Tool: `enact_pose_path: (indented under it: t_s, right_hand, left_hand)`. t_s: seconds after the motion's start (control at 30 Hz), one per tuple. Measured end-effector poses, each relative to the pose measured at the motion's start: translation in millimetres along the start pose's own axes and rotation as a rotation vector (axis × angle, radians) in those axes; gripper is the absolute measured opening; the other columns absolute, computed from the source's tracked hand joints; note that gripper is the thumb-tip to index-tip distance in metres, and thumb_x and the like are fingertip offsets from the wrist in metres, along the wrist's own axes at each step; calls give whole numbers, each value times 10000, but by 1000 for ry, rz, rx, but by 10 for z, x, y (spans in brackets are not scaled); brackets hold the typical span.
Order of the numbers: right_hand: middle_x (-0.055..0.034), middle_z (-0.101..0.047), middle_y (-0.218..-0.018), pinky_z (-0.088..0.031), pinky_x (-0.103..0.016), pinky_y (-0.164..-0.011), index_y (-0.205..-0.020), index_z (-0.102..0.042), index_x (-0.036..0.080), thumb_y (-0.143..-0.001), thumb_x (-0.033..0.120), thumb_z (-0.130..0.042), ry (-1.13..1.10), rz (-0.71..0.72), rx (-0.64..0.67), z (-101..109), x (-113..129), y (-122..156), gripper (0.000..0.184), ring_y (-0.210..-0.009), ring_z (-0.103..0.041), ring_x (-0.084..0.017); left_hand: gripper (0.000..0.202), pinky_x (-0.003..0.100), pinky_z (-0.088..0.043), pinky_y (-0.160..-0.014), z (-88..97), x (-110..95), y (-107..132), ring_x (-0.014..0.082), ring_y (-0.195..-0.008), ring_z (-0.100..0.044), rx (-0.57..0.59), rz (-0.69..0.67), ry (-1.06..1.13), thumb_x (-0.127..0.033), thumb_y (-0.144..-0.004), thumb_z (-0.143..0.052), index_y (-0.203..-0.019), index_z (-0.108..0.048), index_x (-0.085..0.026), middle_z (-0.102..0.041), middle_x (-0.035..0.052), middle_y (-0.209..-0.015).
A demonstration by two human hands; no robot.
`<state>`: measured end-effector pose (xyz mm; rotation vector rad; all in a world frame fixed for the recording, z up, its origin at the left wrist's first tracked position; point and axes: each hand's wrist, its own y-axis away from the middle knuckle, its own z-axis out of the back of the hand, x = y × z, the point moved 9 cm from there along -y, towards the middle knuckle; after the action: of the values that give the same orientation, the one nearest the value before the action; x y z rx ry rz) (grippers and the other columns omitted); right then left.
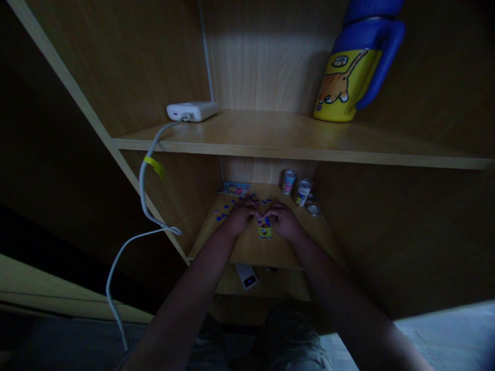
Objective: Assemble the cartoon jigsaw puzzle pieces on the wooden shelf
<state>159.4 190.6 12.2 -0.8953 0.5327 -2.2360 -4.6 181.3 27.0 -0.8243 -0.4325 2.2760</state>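
On the middle shelf board, a small partly assembled jigsaw puzzle [265, 232] shows a yellow cartoon figure. My left hand [243, 216] reaches its upper left edge, fingers bent and pinched on the puzzle pieces there. From the other side, my right hand [284, 220] has its fingertips closed on the upper right edge. The fingertips of both hands nearly meet, and the exact piece between them is partly hidden. Loose blue jigsaw pieces [221, 217] lie scattered to the left of and behind my hands.
A colourful picture sheet [236, 189] lies at the back left. Two small printed tins [288, 182] and a round lid [313, 209] stand at right. Above, a shelf [266, 131] holds a white power bank [193, 111] with a hanging cable [142, 188] and a blue-yellow bottle [350, 72]. A white device [246, 276] sits below.
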Motion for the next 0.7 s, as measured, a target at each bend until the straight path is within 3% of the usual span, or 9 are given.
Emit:
enact_pose_path:
  t_s: [0.17, 0.4, 0.7]
  right_hand:
    - [-33, -763, -916, -567, -348, -904, -928, -888, 287, -897, -5, -650, -15, 12, 2, 8, -2, -8, 377, -917, -711, -218]
    - [-46, -774, -936, -567, -370, -932, -884, -831, 255, -909, 14, -613, -43, -11, -72, 101, -18, -15, 325, -947, -713, -232]
    - [-43, -748, -923, -558, -366, -922, -847, -778, 248, -887, 30, -597, -59, -63, -71, 114, -73, -22, 286, -962, -706, -238]
  left_hand:
    - [424, 440, -584, -1090, 49, -14, -16, 246, -1122, -736, -48, 5, 25, 58, -815, -635, -968, -869, -261, -809, 56, -1109]
    - [232, 406, -581, -1061, 457, 19, 35, 246, -1104, -745, -390, 167, 74, -231, -1120, -520, -1099, -750, -223, -804, 85, -1119]
    - [475, 384, -568, -999, 661, 82, 188, 251, -1008, -737, -558, 349, 119, -556, -1189, -405, -1026, -721, -242, -795, 87, -1043]
